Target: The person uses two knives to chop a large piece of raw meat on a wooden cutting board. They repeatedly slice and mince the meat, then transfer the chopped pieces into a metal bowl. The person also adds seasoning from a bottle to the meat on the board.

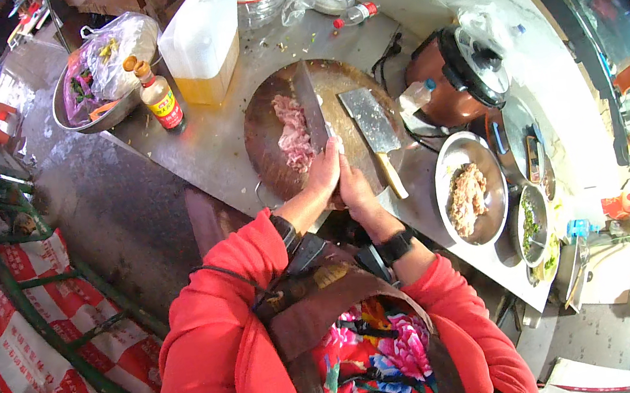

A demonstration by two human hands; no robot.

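A cleaver [311, 107] stands with its blade steeply on edge over the round wooden chopping board [259, 93]. My right hand [355, 186] is wrapped about its rear end, where the handle is hidden. Against it lies my left hand [324, 170], its fingertips at the heel of the blade; its grip is partly hidden. Raw sliced meat [293, 133] forms a strip on the board just left of the blade. Flat on the board's right side rests a second cleaver [372, 120] with bits stuck to its blade. Its wooden handle overhangs the board towards me.
Left are a sauce bottle [164, 103], a jug of yellow liquid [203, 50] and a basin [102, 122] of bagged vegetables. A rice cooker [443, 81] stands right, beyond a steel bowl [444, 203] of minced meat and a smaller bowl [528, 228] of chopped greens. The steel table [210, 174] ends near my body.
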